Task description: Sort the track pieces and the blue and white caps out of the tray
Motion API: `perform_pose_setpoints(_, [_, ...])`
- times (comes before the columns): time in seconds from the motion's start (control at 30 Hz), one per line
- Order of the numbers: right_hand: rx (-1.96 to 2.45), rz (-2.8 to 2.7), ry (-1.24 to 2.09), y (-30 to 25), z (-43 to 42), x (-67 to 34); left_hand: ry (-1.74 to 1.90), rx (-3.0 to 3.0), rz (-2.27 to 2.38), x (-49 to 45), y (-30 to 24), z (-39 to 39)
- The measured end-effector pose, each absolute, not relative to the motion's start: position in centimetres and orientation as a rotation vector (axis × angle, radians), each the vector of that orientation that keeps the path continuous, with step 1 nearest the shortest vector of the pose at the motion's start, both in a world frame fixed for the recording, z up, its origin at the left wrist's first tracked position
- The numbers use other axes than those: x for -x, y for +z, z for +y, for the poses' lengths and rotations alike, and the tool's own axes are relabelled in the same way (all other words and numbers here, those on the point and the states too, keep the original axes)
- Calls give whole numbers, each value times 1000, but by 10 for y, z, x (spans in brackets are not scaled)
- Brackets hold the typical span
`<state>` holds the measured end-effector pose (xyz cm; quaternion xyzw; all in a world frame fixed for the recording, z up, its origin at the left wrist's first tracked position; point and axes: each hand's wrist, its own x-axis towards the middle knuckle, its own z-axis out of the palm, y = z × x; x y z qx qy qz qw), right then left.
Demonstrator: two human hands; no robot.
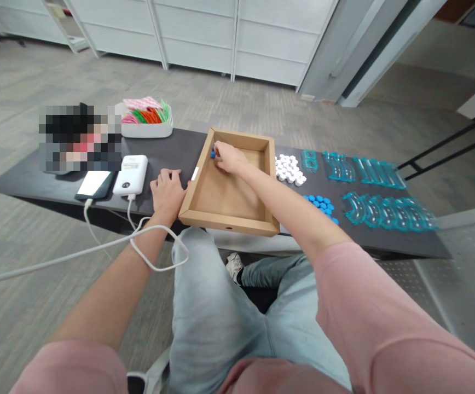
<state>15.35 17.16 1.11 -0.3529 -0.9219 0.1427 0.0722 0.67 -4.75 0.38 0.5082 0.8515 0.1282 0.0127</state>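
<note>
A shallow open cardboard box [229, 225] lies at the table's front edge before me. My right hand [228, 157] reaches into its far left corner, fingers bent together at a small blue piece [213, 153]. Those fingertips partly cover the piece, and the box floor around it is bare brown card. My left hand [168, 190] rests on the dark table just left of the box, holding nothing, its fingers apart. To the right of the box lie a heap of white pieces [289, 168] and, nearer me, a group of blue hexagonal pieces [322, 204].
Clear teal plastic parts [389, 212] lie in rows at the table's right. On the left are a white power bank [131, 175] and a phone [94, 184], with white cables crossing my left forearm. A white basket [147, 129] holds colourful items behind them.
</note>
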Motion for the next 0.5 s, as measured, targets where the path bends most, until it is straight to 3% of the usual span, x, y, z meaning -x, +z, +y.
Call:
perform_pose_setpoints(0.3, [1056,-2685,530,11,166,-144,419,-1599,2636,-9,8,-49])
perform_pose_setpoints(0.5, [872,-2427,661,45,135,-266,379,-1595,2626,-8,11,-51])
